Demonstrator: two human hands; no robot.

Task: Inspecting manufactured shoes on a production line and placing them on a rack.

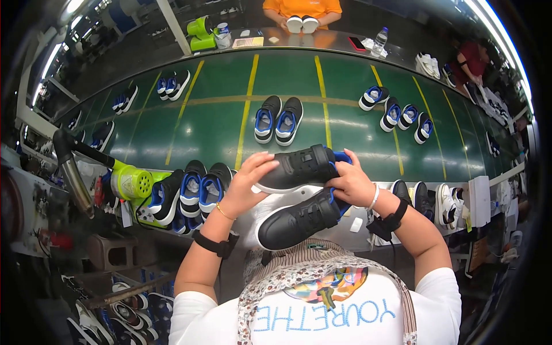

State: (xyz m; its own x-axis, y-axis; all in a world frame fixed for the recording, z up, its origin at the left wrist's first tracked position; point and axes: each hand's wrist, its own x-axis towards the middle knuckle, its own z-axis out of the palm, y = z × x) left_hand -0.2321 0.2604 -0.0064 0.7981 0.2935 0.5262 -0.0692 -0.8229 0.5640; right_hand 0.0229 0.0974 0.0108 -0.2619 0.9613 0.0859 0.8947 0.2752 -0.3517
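Two black sneakers with blue linings and white soles are in front of my chest, one above the other in the picture. My right hand (353,180) is closed around the heel ends of both, its fingers at their openings. At the toe of the upper sneaker (300,168), my left hand (248,181) grips with fingers over the top; its thumb side is partly hidden. The lower sneaker (298,222) lies nearer my body, toe pointing left. Just beyond, another pair of black-and-blue sneakers (278,122) stands on the green belt.
The green conveyor belt (207,132) with yellow stripes carries more sneakers. To the left are a lime-green blower (132,182) and several sneakers (192,191). White shoes (447,204) stand at right. Across the belt, a person in orange (329,8) holds shoes near a bottle (380,41).
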